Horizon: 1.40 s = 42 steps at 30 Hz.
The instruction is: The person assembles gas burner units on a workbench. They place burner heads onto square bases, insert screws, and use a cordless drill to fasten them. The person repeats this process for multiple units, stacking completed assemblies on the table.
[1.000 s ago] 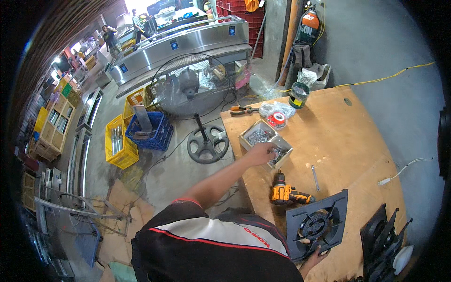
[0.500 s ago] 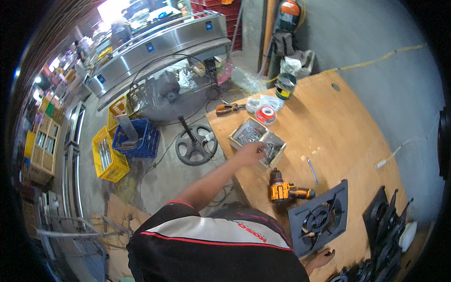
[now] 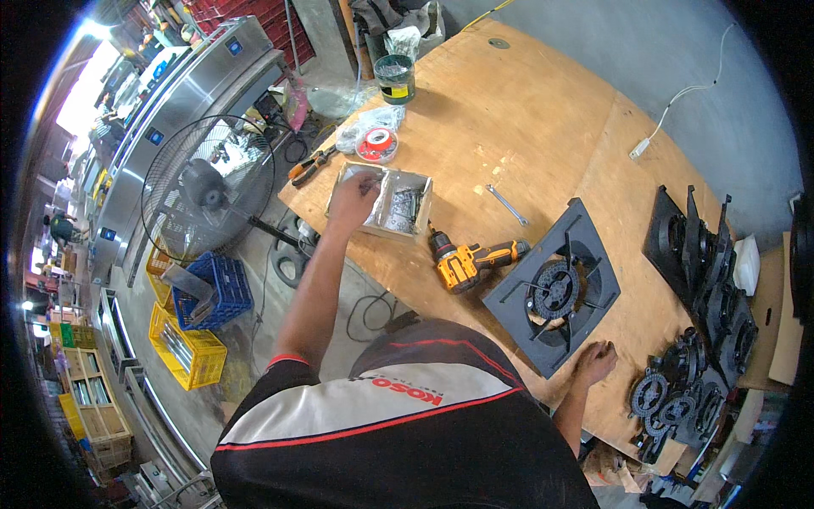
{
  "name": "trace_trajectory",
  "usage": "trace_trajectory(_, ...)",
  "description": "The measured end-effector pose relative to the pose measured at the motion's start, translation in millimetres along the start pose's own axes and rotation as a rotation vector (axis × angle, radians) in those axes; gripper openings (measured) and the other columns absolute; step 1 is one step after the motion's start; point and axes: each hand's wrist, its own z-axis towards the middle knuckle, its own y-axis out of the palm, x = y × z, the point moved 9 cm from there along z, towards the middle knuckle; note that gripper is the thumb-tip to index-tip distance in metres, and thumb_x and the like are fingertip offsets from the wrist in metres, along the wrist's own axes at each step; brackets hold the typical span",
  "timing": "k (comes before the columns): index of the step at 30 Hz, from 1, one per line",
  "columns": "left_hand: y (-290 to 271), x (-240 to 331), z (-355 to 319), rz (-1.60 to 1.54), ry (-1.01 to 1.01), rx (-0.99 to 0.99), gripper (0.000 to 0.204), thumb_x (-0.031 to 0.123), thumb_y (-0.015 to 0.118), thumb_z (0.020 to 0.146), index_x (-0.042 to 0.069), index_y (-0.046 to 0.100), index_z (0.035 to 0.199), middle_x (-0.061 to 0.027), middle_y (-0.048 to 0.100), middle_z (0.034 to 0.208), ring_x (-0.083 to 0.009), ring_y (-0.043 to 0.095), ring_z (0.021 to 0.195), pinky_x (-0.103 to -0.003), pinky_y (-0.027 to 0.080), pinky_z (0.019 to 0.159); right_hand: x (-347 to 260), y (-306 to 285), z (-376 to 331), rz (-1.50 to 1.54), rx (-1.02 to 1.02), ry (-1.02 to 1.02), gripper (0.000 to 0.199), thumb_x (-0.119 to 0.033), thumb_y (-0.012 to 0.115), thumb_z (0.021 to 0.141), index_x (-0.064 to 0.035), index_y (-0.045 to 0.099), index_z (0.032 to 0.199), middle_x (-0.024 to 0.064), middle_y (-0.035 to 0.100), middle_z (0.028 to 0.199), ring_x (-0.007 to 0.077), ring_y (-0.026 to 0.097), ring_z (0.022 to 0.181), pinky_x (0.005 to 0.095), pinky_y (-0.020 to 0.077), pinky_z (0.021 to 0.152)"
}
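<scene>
My left hand (image 3: pixel 353 200) reaches into the left compartment of a two-part wooden box (image 3: pixel 398 232), its fingers curled down among the contents. What they pinch, if anything, is hidden. Small metal fasteners (image 3: pixel 404 209) fill the right compartment. My right hand (image 3: pixel 597 362) rests on the table beside the lower right edge of a black stove plate, its fingers curled together; I cannot make out anything in them. A round burner (image 3: pixel 556 289) sits in the middle of the square stove plate (image 3: pixel 530 333). Between box and plate lies a yellow and black cordless drill (image 3: pixel 460 267).
A wrench (image 3: pixel 507 205) lies beyond the drill. Orange-handled pliers (image 3: pixel 312 167), a tape roll (image 3: pixel 377 144) and a dark green can (image 3: pixel 395 80) stand behind the box. Black plates (image 3: pixel 691 246) and burner parts (image 3: pixel 670 399) crowd the right side. A fan (image 3: pixel 208 187) stands left.
My left hand has moved from the right compartment of the box to the left one. The view has turned, and my right hand shows more fully beside the stove plate.
</scene>
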Motion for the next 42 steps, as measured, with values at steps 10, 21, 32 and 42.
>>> trace_trajectory(10,155.0,-12.5,0.0,0.64,0.141,-0.628,0.025,0.023,0.067,0.077,0.002,0.074,0.088,-0.0219,0.071,0.094,-0.0386,0.069,0.088,-0.048,0.055,0.079,7.1,5.3,1.3,-0.023,-0.025,0.012,0.037,-0.03,0.055,0.094,0.0011,0.064,0.111,0.0233,0.061,0.111,0.0426,0.055,0.105,0.0502,0.0448,0.091)
trace_trajectory(21,191.4,-24.0,7.0,0.67,0.133,-0.615,0.022,0.02,0.069,0.076,0.007,0.076,0.092,-0.0155,0.073,0.097,-0.0332,0.071,0.092,-0.046,0.057,0.079,11.4,4.9,-0.3,-0.023,-0.104,0.056,0.037,-0.031,0.055,0.094,0.0003,0.064,0.112,0.0219,0.062,0.108,0.0417,0.059,0.098,0.0515,0.0467,0.084)
trace_trajectory(32,219.0,-45.9,16.0,0.689,0.063,-0.72,0.033,0.019,0.077,0.068,0.009,0.077,0.099,-0.0131,0.073,0.105,-0.0306,0.07,0.097,-0.045,0.057,0.08,0.5,-1.5,-4.8,0.116,0.274,-0.302,0.033,-0.035,0.057,0.088,-0.0021,0.061,0.087,0.0222,0.058,0.087,0.0416,0.055,0.078,0.0553,0.0454,0.067)
trace_trajectory(42,200.2,-47.4,9.3,0.696,-0.003,-0.665,0.031,0.019,0.075,0.074,0.009,0.076,0.103,-0.0125,0.072,0.109,-0.0308,0.068,0.102,-0.045,0.057,0.082,-5.6,-0.4,-10.4,0.204,0.388,-0.394,0.027,-0.03,0.058,0.086,-0.0031,0.061,0.087,0.0205,0.058,0.087,0.0415,0.055,0.079,0.0552,0.0453,0.067)
